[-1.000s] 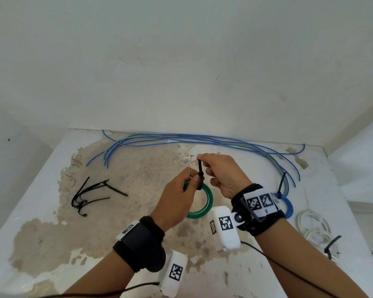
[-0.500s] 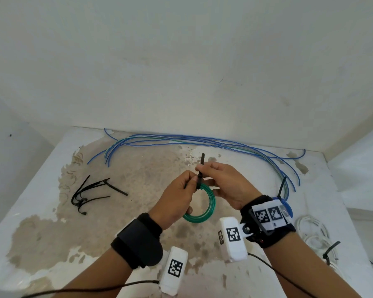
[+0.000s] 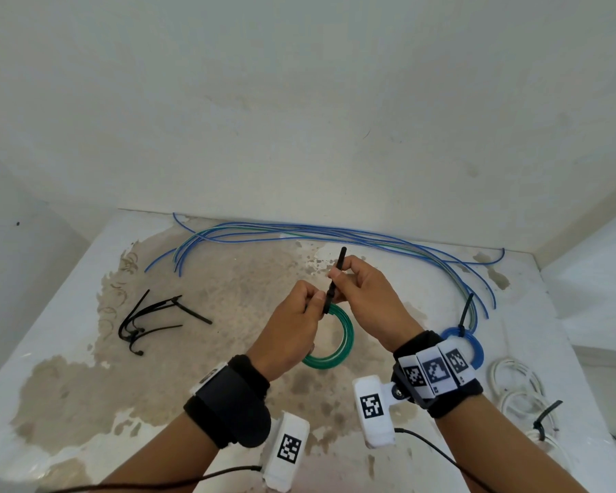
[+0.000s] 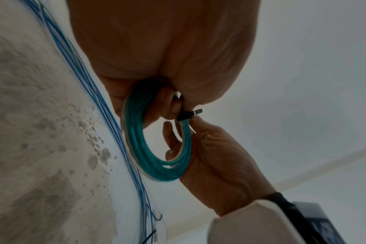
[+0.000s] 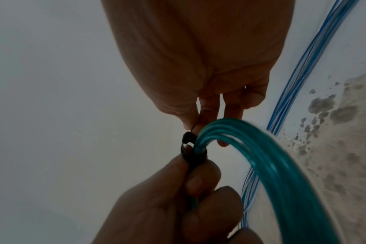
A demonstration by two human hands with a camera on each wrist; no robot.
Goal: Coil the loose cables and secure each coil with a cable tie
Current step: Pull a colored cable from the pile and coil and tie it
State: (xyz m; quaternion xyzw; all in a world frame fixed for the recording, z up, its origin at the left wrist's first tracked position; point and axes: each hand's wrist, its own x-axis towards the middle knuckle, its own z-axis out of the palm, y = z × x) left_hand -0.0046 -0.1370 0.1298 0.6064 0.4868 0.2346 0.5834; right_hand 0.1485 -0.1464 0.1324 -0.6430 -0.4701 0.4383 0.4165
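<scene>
A green cable coil [image 3: 338,345] hangs above the table between my hands. My left hand [image 3: 308,307] pinches the top of the coil [image 4: 157,165] where a black cable tie [image 3: 336,279] wraps it. My right hand [image 3: 342,277] pinches the tie's tail, which points up and away. The tie's band [image 5: 193,156] circles the green strands [image 5: 261,156] in the right wrist view, its head [image 5: 187,137] just below my right fingertips. Several loose blue cables [image 3: 299,233] lie along the far edge of the table.
Spare black cable ties [image 3: 150,318] lie in a heap at the left of the stained white table [image 3: 68,314]. A tied blue coil [image 3: 472,341] sits behind my right wrist. White tied coils [image 3: 520,389] lie at the right edge. Walls close in behind and beside.
My right hand has pulled the tie's tail up and away, so more tail sticks out above the fingers and the loop sits tighter on the coil. Both hands have risen slightly.
</scene>
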